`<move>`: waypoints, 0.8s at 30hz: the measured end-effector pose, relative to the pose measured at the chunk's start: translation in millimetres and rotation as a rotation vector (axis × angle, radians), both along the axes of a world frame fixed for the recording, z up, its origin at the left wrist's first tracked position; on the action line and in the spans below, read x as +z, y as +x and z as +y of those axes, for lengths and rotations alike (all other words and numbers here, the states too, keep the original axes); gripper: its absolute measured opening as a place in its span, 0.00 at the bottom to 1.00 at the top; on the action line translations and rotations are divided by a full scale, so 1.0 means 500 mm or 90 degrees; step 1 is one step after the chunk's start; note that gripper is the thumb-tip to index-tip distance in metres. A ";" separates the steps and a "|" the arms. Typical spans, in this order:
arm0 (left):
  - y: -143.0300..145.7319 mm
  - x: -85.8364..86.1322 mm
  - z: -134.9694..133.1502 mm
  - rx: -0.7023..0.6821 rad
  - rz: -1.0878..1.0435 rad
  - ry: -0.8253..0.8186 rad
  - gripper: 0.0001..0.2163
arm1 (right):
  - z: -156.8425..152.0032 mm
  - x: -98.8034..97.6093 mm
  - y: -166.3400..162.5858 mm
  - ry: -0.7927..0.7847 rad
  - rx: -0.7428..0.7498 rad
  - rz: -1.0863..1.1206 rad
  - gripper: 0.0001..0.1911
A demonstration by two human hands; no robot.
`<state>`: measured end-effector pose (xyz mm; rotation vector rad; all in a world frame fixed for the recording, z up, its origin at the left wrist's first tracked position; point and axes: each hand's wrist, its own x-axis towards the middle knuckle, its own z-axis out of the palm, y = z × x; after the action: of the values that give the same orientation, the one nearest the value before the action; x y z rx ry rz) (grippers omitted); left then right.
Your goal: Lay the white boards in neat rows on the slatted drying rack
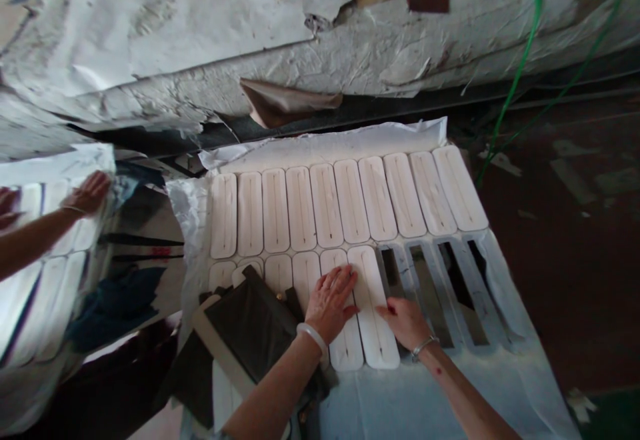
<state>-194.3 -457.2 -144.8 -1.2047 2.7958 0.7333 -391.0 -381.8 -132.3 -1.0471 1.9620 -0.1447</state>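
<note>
My left hand lies flat with fingers spread on a white oblong moulded piece in the near row of a tray lined with white paper. My right hand rests beside it, fingers stretched out against the neighbouring white piece and the edge of an empty dark slot. A full far row of white pieces fills the tray's back. Several slots on the near right stand empty.
Dark flat sheets lie stacked under my left forearm. Another person's hand touches a second tray at the left. A torn paper-covered bench edge runs behind. A green cable hangs at right over dark floor.
</note>
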 end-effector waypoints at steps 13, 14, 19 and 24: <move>-0.002 0.000 -0.006 -0.013 -0.020 -0.003 0.30 | -0.038 0.019 -0.006 0.188 0.023 -0.085 0.22; -0.001 -0.001 -0.006 -0.015 -0.021 -0.004 0.30 | -0.037 0.018 -0.006 0.200 0.016 -0.094 0.21; 0.003 -0.006 -0.009 -0.026 -0.026 -0.008 0.31 | -0.029 0.004 -0.004 0.240 0.022 -0.083 0.21; -0.003 -0.005 0.000 -0.020 -0.033 -0.025 0.33 | -0.050 0.019 -0.015 0.221 0.154 0.020 0.26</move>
<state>-195.9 -457.2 -147.5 -1.1661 2.7930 0.6389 -398.3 -407.1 -122.7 -1.0459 1.7887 0.3354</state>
